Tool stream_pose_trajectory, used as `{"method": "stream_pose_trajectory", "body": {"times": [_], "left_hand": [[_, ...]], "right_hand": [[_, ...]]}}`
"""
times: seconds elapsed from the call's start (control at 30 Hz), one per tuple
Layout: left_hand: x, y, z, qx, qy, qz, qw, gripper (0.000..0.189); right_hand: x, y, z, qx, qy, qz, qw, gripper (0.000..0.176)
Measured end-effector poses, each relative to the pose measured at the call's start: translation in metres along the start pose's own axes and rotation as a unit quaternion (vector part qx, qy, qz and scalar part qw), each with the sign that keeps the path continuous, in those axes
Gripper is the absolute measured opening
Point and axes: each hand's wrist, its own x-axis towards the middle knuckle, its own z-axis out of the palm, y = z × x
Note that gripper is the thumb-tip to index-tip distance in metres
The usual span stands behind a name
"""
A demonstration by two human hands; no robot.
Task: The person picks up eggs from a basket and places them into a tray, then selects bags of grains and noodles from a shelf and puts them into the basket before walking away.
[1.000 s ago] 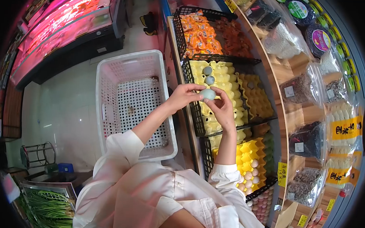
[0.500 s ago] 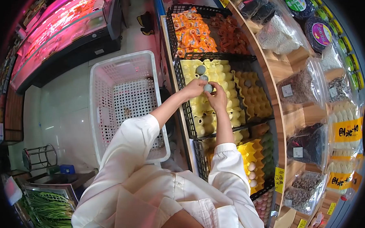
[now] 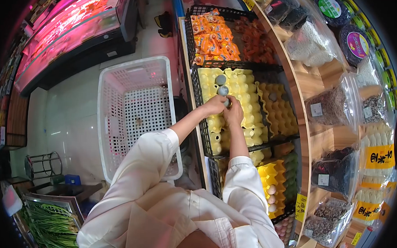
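Observation:
A pale yellow egg tray (image 3: 248,91) lies in a black plastic crate. Two grey-green eggs sit in its cups in a line: the upper egg (image 3: 220,79) and, just below it, a second egg (image 3: 223,90). A third grey-green egg (image 3: 226,101) shows between my hands, low over the tray. My left hand (image 3: 215,105) is closed, its fingertips on the left side of that third egg. From the right, my right hand (image 3: 234,112) pinches the same egg with thumb and fingers. The egg's underside is hidden by my fingers.
A white plastic basket (image 3: 102,120) stands on the floor at left. Orange-wrapped packs (image 3: 213,36) fill the crate behind. A tan tray (image 3: 276,109) lies right of the yellow one; a brighter yellow tray (image 3: 271,171) with eggs is nearer. Bagged dry goods (image 3: 332,103) line the right shelf.
My left hand has come down off the second egg, which now shows fully in the tray. Both hands are together around the third egg, slightly lower in view.

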Motion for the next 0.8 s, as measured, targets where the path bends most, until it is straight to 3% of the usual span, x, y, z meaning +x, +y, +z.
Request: {"method": "stream_pose_trajectory", "body": {"times": [0.2, 0.3, 0.43, 0.5, 0.57, 0.63, 0.8], "left_hand": [[-0.005, -0.006, -0.007, -0.003, -0.01, 0.024, 1.0, 0.046], [-0.041, 0.01, -0.027, -0.023, 0.026, 0.07, 0.997, 0.043], [-0.116, 0.016, -0.067, -0.131, 0.05, 0.171, 0.975, 0.041], [-0.159, 0.003, -0.091, -0.172, 0.069, 0.182, 0.966, 0.039], [-0.203, -0.022, -0.115, -0.183, 0.118, 0.151, 0.964, 0.039], [-0.238, -0.065, -0.135, -0.24, 0.184, 0.065, 0.951, 0.042], [-0.301, -0.176, -0.154, -0.301, 0.333, -0.119, 0.886, 0.045]], "right_hand": [[0.001, 0.005, 0.004, -0.027, 0.02, -0.053, 0.998, 0.048], [-0.016, -0.03, -0.026, 0.069, 0.007, -0.018, 0.997, 0.052], [-0.056, -0.091, -0.046, 0.3, 0.008, -0.119, 0.946, 0.043], [-0.087, -0.136, -0.046, 0.322, -0.038, -0.128, 0.937, 0.04], [-0.115, -0.167, -0.021, 0.337, -0.121, -0.155, 0.921, 0.036], [-0.135, -0.182, 0.023, 0.304, -0.209, -0.202, 0.907, 0.035], [-0.169, -0.188, 0.153, 0.087, -0.41, -0.237, 0.877, 0.037]]}}
